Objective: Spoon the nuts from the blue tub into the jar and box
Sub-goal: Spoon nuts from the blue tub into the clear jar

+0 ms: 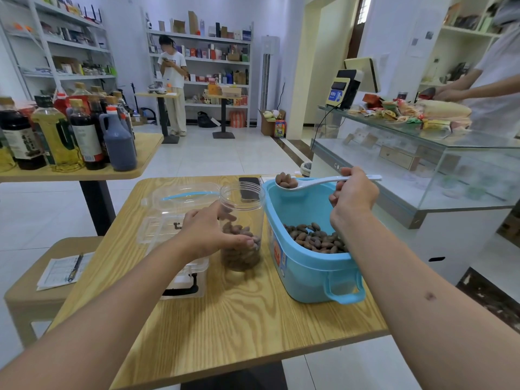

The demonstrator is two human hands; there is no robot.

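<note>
A blue tub (309, 266) stands on the wooden table (242, 313), with brown nuts (315, 237) in its bottom. My right hand (353, 195) grips the handle of a white spoon (318, 182) heaped with nuts, held above the tub's far left rim. Left of the tub stands a clear plastic jar (242, 209), open at the top and partly filled with nuts. My left hand (208, 229) wraps around the jar's side. A clear plastic box (180, 218) with a blue handle on its lid sits behind and left of the jar, partly hidden by my left arm.
A phone (249, 188) lies behind the jar. A side table with several bottles (70, 130) stands to the left, and a stool (39, 280) holds paper and a pen. A glass counter (422, 153) runs along the right. Two people stand further off.
</note>
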